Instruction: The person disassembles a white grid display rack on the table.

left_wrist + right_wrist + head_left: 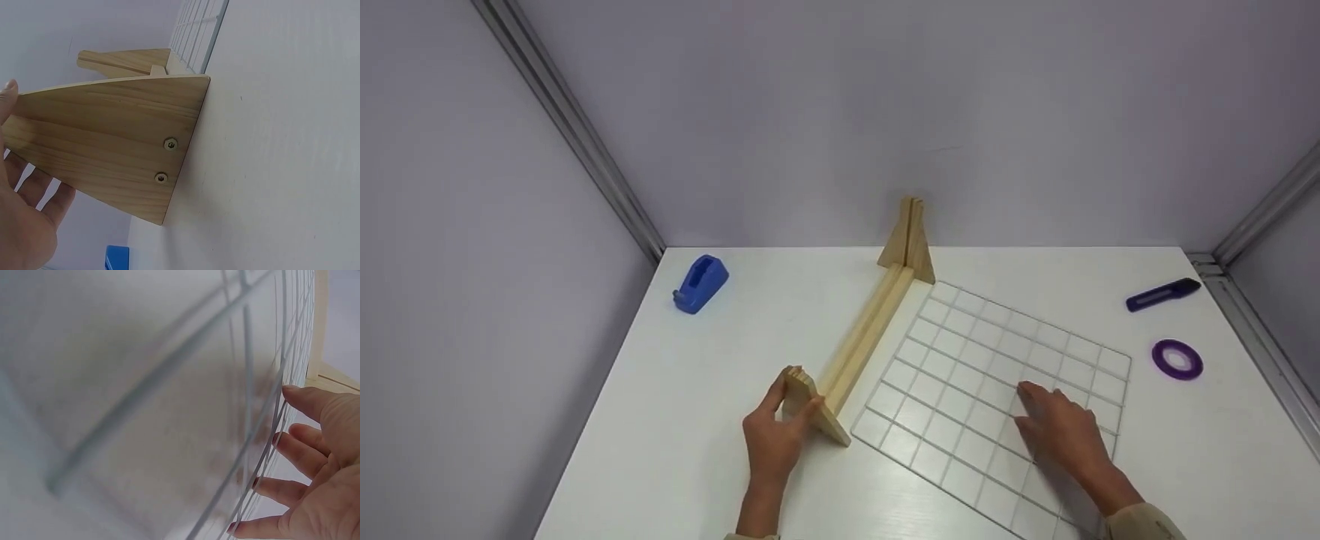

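The left hand grips the wooden stand (its near end), while the right hand rests with straight fingers on the wire grid.

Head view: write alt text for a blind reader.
A person's left hand grips the near end of a wooden stand on a white table, while the right hand rests flat on a wire grid beside it.

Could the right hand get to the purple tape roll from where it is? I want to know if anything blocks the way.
Probably yes. The right hand lies flat on the wire grid, and the purple tape roll sits on bare white table just beyond the grid's right edge, with nothing standing between them.
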### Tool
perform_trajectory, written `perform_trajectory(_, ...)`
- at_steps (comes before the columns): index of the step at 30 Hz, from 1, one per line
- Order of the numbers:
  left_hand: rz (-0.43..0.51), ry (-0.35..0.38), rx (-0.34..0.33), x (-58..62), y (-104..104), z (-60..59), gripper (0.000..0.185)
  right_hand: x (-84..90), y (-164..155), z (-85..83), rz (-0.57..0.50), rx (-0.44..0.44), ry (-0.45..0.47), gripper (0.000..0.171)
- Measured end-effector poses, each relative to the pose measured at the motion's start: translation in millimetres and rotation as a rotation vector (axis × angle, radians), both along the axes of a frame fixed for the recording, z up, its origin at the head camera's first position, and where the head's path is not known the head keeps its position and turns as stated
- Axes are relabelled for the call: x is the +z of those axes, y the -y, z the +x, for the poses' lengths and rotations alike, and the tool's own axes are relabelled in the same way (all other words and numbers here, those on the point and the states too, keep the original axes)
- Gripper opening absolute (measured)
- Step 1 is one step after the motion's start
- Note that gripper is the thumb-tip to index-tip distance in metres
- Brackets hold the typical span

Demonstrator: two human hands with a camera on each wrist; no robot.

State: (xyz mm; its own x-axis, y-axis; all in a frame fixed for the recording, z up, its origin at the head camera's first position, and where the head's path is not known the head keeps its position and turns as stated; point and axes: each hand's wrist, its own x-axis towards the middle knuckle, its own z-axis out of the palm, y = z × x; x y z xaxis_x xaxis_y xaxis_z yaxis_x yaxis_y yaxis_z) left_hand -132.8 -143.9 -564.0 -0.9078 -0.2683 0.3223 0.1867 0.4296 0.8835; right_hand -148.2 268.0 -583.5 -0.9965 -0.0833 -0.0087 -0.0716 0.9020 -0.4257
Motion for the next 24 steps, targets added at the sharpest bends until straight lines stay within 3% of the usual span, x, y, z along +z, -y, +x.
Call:
perform_trajectory(10, -0.020, -0.016, 0.001, -0.3, 0, 0.8, 0.068, -3.6, -3, 0.7, -0.001, 0.016, -0.020, 0.055)
perform_trajectory(15, -0.020, -0.014, -0.008, 0.9, 1, -0.7, 0.067, -0.4, -5, 0.7, -0.036, 0.017, 0.027, 0.056)
perform_trajectory(20, 0.004, 0.015, -0.076, 2.7, 7, -1.9, 0.065, 3.4, -4, 4.0, -0.031, 0.012, 0.057, 0.057)
perform_trajectory(24, -0.016, 0.053, -0.180, 3.9, 17, -5.5, 0.072, 7.6, 1, 8.2, -0.002, 0.011, 0.021, 0.057)
